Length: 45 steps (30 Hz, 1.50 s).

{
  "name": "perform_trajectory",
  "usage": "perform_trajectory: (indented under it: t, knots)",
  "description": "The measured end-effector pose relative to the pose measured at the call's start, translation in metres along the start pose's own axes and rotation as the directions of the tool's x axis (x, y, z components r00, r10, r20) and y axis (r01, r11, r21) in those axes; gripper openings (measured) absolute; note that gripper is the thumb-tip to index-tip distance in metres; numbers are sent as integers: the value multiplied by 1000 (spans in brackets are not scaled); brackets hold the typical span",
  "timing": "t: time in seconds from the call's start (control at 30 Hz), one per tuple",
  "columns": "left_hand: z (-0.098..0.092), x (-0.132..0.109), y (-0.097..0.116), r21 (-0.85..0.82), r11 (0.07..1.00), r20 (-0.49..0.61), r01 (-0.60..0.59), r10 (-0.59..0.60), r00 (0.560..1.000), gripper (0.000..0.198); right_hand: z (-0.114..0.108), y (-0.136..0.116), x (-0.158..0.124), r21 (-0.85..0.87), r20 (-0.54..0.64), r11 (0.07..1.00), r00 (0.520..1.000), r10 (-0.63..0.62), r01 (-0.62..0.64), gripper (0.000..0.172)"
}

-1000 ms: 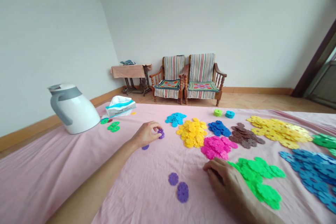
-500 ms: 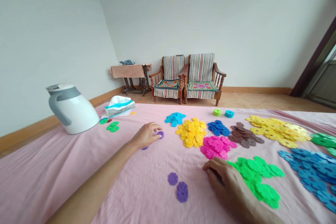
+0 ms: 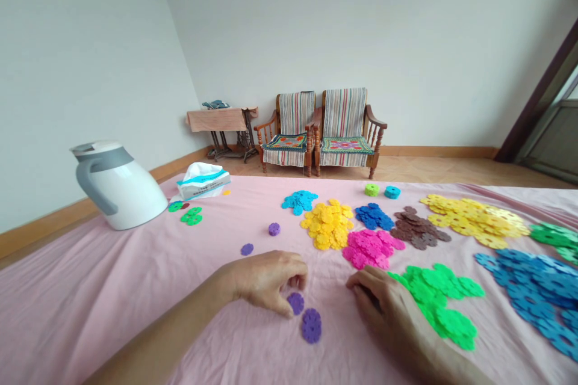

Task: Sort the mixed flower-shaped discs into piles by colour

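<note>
My left hand [image 3: 273,283] hovers over the cloth with thumb and fingers apart, and its fingertips reach around a purple snowflake disc [image 3: 295,303]. Just below lie more purple discs [image 3: 312,326], overlapping each other. Beyond the hand sit a small purple stack [image 3: 274,229] and a single flat purple disc [image 3: 247,249]. My right hand [image 3: 388,307] rests on the cloth with its fingers curled in, between the pink pile [image 3: 370,248] and the bright green pile [image 3: 445,301]. Whatever is inside its curl is hidden.
Sorted disc piles spread rightward: yellow [image 3: 327,224], dark blue [image 3: 374,216], brown [image 3: 418,228], large yellow [image 3: 474,219] and large blue [image 3: 537,295]. Lime [image 3: 372,190] and teal [image 3: 392,192] stacks stand behind. At left are a white jug [image 3: 124,189] and a tissue box [image 3: 204,183].
My left hand has left the small purple stack and come back toward me, to the purple disc near the cloth's middle. My right hand stays where it was.
</note>
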<state>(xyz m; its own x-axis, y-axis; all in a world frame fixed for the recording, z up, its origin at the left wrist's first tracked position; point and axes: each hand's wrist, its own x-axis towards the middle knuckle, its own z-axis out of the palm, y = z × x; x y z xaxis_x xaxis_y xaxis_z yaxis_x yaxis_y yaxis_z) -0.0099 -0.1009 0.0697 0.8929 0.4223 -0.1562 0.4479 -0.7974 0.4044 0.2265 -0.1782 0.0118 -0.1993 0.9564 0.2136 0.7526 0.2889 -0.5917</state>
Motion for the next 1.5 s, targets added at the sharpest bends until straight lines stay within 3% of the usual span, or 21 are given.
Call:
perform_trajectory:
  t: [0.37, 0.53, 0.63, 0.77, 0.83, 0.9, 1.0, 1.37, 1.5]
  knots:
    - [10, 3, 13, 119, 993, -77, 23, -14, 997, 23, 7, 9, 2, 4, -19, 1000, 1000, -12, 12, 26]
    - [1, -1, -8, 29, 996, -208, 81, -73, 975, 24, 5, 6, 2, 8, -9, 1000, 1000, -6, 6, 27]
    - [-9, -5, -34, -85, 984, -364, 157, -177, 915, 24, 4, 5, 2, 13, -6, 1000, 1000, -7, 7, 28]
    - [-12, -9, -67, -167, 954, -571, 250, -301, 764, 21, 4, 5, 2, 16, -7, 1000, 1000, -4, 4, 29]
    - [-9, -9, -78, -138, 950, -647, 281, -301, 700, 19, 4, 4, 2, 15, 0, 1000, 1000, -8, 8, 28]
    - [-6, -7, -84, -90, 949, -690, 302, -278, 668, 19, 3, 4, 2, 9, -4, 1000, 1000, -13, 13, 28]
    - [-3, -5, -87, -50, 943, -703, 328, -266, 659, 20, 2, 3, 1, -2, -13, 1000, 1000, -18, 18, 28]
    - [1, -5, -94, 13, 923, -662, 385, -281, 695, 21, 5, 6, 2, -11, -17, 1000, 999, -30, 30, 27]
    - [-2, -5, -87, -1, 922, -700, 388, -278, 658, 21, 5, 7, 2, -11, -12, 1000, 1000, -25, 25, 26]
